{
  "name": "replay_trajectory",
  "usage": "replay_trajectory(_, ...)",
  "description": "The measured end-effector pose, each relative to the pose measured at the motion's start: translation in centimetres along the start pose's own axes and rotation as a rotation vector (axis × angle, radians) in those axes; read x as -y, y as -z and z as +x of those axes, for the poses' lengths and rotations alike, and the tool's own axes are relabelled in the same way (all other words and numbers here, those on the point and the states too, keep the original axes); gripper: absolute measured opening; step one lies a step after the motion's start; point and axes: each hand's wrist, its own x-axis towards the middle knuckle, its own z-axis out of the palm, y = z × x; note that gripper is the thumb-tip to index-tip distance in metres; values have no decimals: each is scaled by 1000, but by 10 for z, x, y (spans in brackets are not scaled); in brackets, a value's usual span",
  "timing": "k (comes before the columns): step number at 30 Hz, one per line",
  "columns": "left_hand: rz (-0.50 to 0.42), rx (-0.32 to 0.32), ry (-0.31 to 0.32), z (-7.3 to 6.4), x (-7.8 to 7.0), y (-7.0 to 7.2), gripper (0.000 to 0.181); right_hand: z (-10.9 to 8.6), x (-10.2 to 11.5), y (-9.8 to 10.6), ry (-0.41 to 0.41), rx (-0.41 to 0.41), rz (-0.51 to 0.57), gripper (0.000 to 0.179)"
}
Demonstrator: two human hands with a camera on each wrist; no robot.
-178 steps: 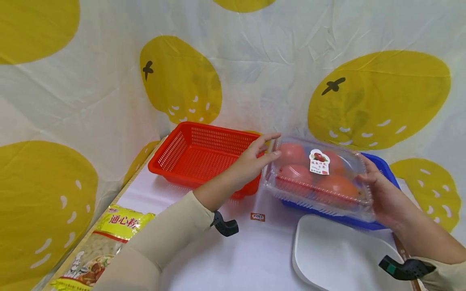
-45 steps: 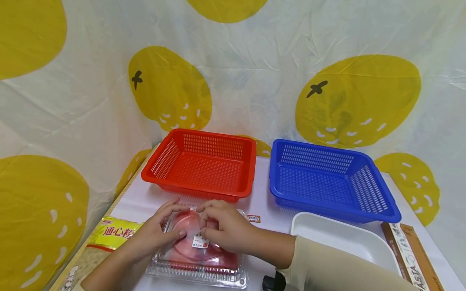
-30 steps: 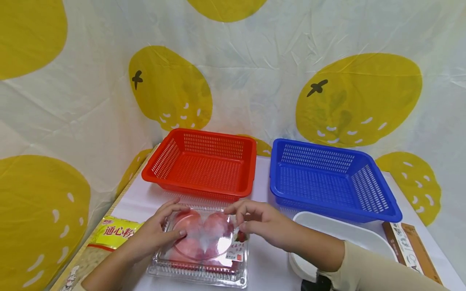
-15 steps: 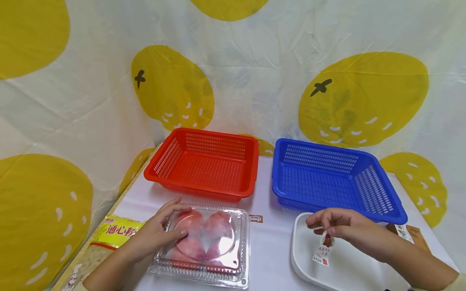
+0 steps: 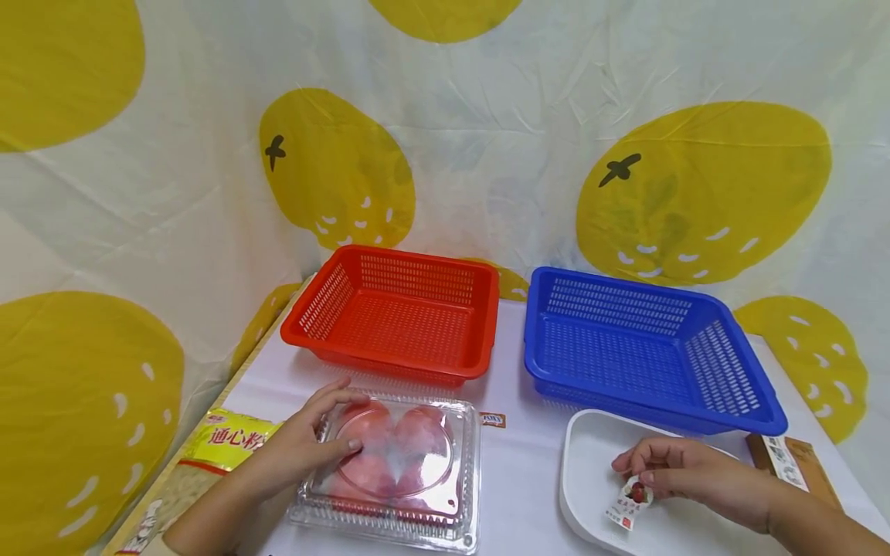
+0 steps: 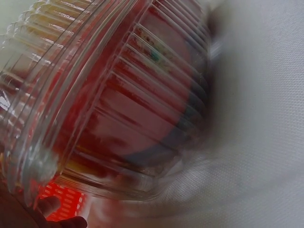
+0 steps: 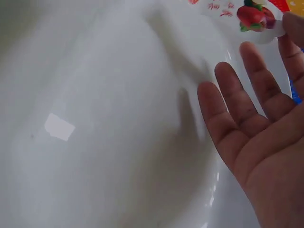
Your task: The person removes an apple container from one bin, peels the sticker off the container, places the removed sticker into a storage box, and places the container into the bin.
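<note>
A clear plastic box (image 5: 389,523) of red round fruits that look like tomatoes (image 5: 420,432) lies at the front centre in the head view. My left hand (image 5: 306,444) rests at its left side, thumb and fingertips on the lid. The left wrist view has the ribbed box wall (image 6: 133,104) close up. Over a white tray (image 5: 573,479), my right hand (image 5: 695,475) pinches a paper sticker (image 5: 629,506) with a red fruit picture between thumb and index finger. In the right wrist view, the other fingers (image 7: 228,95) spread apart, the sticker (image 7: 251,14) at the top.
A red basket (image 5: 389,355) and a blue basket (image 5: 647,401) stand at the back. At the left lies a yellow pasta bag (image 5: 229,440). A small orange-brown packet (image 5: 493,420) sits right of the box, and a brown box (image 5: 810,463) at the right edge.
The fruit box came down from in front of the blue basket to the front centre. My right hand peeled the sticker off its lid and carried it right, over the white tray.
</note>
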Motion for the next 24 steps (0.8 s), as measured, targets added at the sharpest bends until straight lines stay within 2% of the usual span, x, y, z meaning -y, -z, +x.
replay_trajectory(6, 0, 2, 5, 1, 1, 0, 52, 2, 4, 3, -63, -20, -88, 32)
replay_trajectory(14, -8, 14, 2, 0, 3, 0, 52, 2, 1, 6, -86, -28, -194, 30)
replay_trajectory(18, -19, 17, 17, 1, 1, 0, 53, -1, 4, 3, -128, -42, -275, 31)
replay_trajectory(24, 58, 6, -51, 2, -3, 5, 52, -7, 21, -2, -209, -69, -419, 41)
